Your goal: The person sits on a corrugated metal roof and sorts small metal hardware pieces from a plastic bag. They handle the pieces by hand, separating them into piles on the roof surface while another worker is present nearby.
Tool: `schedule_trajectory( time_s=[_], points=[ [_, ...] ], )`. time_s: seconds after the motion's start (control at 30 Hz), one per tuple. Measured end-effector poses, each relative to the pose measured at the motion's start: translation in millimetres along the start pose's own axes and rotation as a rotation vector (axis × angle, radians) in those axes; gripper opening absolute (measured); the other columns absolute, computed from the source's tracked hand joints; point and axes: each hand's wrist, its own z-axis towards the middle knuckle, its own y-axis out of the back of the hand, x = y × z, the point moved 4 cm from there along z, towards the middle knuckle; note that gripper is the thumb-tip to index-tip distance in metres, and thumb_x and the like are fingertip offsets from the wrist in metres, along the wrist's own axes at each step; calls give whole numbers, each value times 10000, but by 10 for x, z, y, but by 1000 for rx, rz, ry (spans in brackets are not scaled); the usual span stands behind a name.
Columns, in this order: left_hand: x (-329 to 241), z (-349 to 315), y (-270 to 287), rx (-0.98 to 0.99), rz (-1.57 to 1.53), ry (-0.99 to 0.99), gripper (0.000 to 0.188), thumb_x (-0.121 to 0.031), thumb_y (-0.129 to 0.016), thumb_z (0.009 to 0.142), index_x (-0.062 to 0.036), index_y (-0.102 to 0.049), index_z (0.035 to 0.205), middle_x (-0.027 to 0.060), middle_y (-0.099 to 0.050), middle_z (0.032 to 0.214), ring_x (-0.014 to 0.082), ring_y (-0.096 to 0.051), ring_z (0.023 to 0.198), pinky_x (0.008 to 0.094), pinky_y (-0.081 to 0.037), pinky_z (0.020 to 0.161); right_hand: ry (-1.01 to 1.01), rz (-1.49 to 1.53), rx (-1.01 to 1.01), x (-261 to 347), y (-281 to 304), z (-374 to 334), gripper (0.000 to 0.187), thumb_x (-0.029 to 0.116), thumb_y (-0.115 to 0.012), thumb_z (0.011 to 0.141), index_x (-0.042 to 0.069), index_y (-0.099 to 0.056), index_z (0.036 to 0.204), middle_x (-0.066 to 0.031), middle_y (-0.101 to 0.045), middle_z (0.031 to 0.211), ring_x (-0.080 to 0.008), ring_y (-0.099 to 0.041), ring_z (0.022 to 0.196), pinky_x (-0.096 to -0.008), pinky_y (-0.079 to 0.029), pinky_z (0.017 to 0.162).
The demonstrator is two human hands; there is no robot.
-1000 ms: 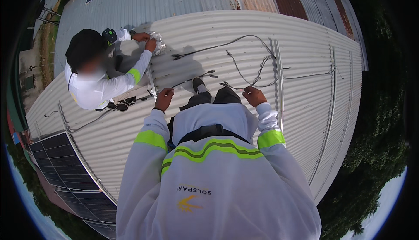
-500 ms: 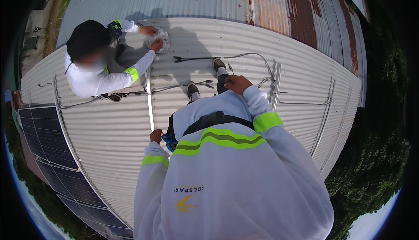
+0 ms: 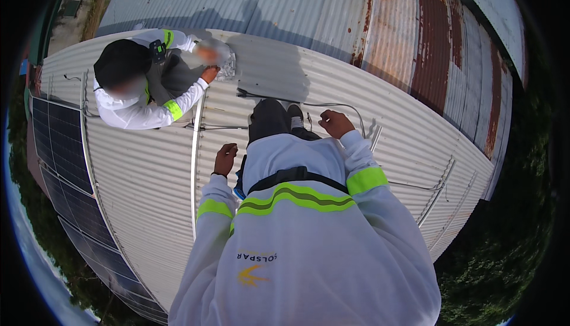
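Observation:
My left hand (image 3: pixel 225 159) hangs in the air beside my left hip with its fingers loosely apart, and I see nothing in it. A blue item (image 3: pixel 238 193) at my waist is mostly hidden by my clothing. Out in front of my right hip, my right hand (image 3: pixel 336 124) has its fingers curled in, with no object visible in them. Black cables (image 3: pixel 267 96) run over the corrugated roof (image 3: pixel 267 68) ahead of my feet. One dark shoe (image 3: pixel 295 111) shows; my bent leg (image 3: pixel 265 117) hides the other.
A co-worker (image 3: pixel 133 97) crouches at the front left, hands at a clear plastic bag (image 3: pixel 227 65). A metal rail (image 3: pixel 195 166) runs along the roof to my left, with solar panels (image 3: pixel 62 133) beyond. More rails (image 3: pixel 438 192) lie right. Rusty roofing (image 3: pixel 436 47) adjoins the far edge.
My left hand has moved forward, away from the blue item at my waist. One leg has come forward, and the view has shifted. The co-worker's hands stay at the plastic bag.

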Motion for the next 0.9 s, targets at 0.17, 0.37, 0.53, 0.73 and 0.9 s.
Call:
schedule_trajectory(
  time_s=[0.17, 0.37, 0.53, 0.73, 0.9],
  points=[
    [-529, 271, -306, 20, 1, -79, 305, -237, -621, 940, -19, -660, 1148, 87, -707, 966, 157, -640, 852, 309, -512, 786, -197, 55, 105, -393, 82, -36, 348, 315, -666, 855, 44, -671, 1074, -153, -714, 1010, -323, -685, 943, -401, -531, 854],
    [149, 454, -404, -57, -28, 247, 309, -244, -600, 926, 12, -674, 1083, 110, -709, 918, 173, -662, 816, 318, -538, 740, -173, -4, 258, -388, 154, 332, 331, 289, -664, 852, 36, -670, 1064, -166, -708, 1007, -351, -673, 945, -411, -524, 867],
    [560, 433, -504, -121, -159, 533, 337, -271, -595, 919, 22, -680, 1061, 120, -708, 925, 184, -672, 832, 331, -565, 722, 4, -235, 425, 105, 432, 1194, 334, 297, -646, 862, 52, -656, 1088, -159, -695, 1054, -355, -654, 988, -424, -510, 889],
    [-29, 829, -679, -284, -445, 475, 370, -348, -613, 923, -85, -650, 1181, 23, -692, 941, 106, -602, 777, 265, -458, 661, 237, -200, 365, 894, 974, 2281, 290, 246, -667, 891, 25, -646, 1079, -133, -701, 977, -272, -685, 870, -375, -542, 782],
    [-685, 1259, -824, -298, -551, 261, 345, -278, -613, 932, -43, -651, 1181, 50, -699, 968, 122, -618, 827, 282, -482, 736, 231, -250, 308, 1250, 1282, 2725, 259, 246, -668, 884, 44, -646, 1044, -115, -704, 913, -282, -688, 840, -374, -545, 763]
  ],
)
